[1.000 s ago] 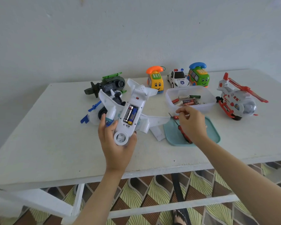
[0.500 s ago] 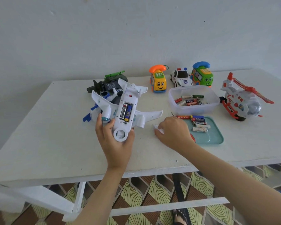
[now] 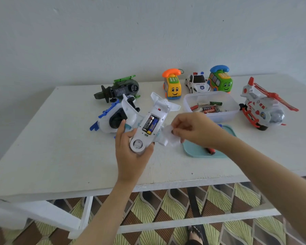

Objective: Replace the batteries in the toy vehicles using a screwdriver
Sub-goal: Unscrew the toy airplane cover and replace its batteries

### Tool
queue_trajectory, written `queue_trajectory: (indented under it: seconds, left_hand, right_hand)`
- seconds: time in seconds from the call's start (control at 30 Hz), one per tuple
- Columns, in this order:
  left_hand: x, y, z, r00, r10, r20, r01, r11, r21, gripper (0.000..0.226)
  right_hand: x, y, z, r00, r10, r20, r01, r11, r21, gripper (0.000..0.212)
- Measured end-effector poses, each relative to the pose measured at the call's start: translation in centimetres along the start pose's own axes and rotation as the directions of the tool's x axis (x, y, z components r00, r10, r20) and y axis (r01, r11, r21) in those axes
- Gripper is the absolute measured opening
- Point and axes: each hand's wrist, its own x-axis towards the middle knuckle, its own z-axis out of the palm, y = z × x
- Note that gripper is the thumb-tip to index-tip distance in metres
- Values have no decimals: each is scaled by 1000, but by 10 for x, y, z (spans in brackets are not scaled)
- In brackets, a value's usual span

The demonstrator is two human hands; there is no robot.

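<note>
The left hand [image 3: 131, 156] grips the toy airplane [image 3: 140, 137] belly-up, batteries [image 3: 149, 124] exposed, seemingly so the right hand [image 3: 196, 129] can refit the battery cover [image 3: 173, 140] it pinches.

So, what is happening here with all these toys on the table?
A person is changing batteries in a white toy plane. The left hand holds it belly up. Its compartment is open, with two batteries inside. The right hand pinches a flat white piece, likely the compartment cover, beside the plane. The screwdriver lies on the teal tray, and a clear tub of loose batteries stands behind it.
</note>
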Motion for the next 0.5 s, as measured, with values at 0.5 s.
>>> queue_trajectory:
  seconds: [0.5]
  left_hand:
    - [-4, -4, -1, 980, -74, 187, 87, 994, -61, 53]
  right_hand:
    - [25, 27, 49, 674, -534, -511, 329, 836, -440, 4]
